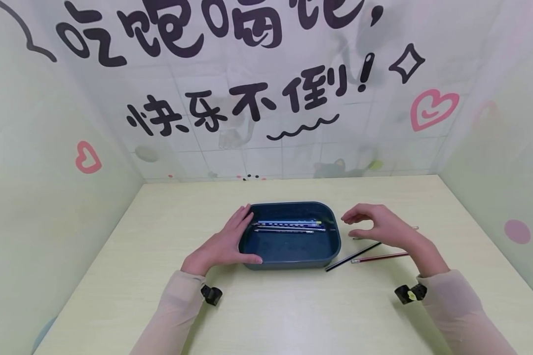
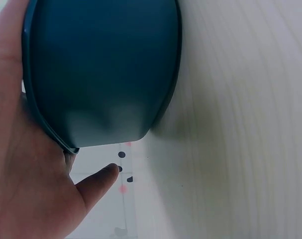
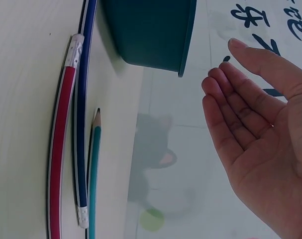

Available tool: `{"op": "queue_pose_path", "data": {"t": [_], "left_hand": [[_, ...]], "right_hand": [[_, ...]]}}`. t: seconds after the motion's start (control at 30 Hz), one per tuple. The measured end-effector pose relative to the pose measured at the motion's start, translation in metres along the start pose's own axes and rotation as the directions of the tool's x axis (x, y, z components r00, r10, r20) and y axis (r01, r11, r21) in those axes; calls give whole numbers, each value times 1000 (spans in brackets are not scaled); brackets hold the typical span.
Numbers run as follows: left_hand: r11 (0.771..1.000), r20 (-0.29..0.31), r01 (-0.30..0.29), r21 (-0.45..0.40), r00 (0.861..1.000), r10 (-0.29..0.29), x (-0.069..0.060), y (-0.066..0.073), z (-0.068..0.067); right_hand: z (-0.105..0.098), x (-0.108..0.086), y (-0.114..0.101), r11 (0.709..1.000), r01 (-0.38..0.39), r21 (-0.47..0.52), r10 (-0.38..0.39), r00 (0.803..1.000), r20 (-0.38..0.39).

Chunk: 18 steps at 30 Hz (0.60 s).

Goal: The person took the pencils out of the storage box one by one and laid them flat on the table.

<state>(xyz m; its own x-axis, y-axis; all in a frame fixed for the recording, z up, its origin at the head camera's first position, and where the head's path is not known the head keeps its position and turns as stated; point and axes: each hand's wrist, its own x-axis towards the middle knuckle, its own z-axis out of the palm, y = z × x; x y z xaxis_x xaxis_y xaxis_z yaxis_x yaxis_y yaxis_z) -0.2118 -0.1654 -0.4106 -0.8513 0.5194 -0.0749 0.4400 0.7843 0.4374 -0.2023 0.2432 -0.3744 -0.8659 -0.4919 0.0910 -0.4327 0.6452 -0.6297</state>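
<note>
Surface (image 1: 293,315): broad, flat, pale wood grain; a nudge might set the loose pencils rolling across it. Open box (image 1: 293,265): centre, dark teal, rounded rectangle, smooth, probably plastic; could skid or tip if its edge took too hard a push. Left hand (image 1: 224,245): nine o'clock on the box, fingers spread wide against the rim, thumb at about eight. Right hand (image 1: 384,226): raised at three o'clock, apart from the box, fingers curved, thumb held off, nothing between; a hasty pinch could catch two pencils, lying so near one another. Boxed pencils (image 1: 288,228): several, exact count unclear, lengthwise toward twelve o'clock inside; one dropped crosswise might scatter them. Dark blue pencil (image 3: 82,99): four o'clock, slim, one end just beside the box, white eraser at the other. Red pencil (image 3: 57,149): four o'clock, farther out, striped, eraser end close to the blue. Teal pencil (image 3: 94,169): three o'clock, partly hidden by the right hand; its sharpened point could snap if pressed.
</note>
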Motion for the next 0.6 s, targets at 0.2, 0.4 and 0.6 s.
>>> {"op": "queue_pose_path", "data": {"t": [0.2, 0.4, 0.6], "left_hand": [[1000, 2, -3, -1, 1000, 3, 0, 0, 0], [1000, -1, -5, -1, 1000, 5, 0, 1, 0], [1000, 2, -6, -5, 1000, 6, 0, 3, -2]], "right_hand": [[4, 4, -5, 1000, 17, 13, -18, 1000, 8], [8, 7, -7, 999, 37, 21, -37, 999, 10], [10, 8, -8, 999, 42, 33, -43, 999, 18]]}}
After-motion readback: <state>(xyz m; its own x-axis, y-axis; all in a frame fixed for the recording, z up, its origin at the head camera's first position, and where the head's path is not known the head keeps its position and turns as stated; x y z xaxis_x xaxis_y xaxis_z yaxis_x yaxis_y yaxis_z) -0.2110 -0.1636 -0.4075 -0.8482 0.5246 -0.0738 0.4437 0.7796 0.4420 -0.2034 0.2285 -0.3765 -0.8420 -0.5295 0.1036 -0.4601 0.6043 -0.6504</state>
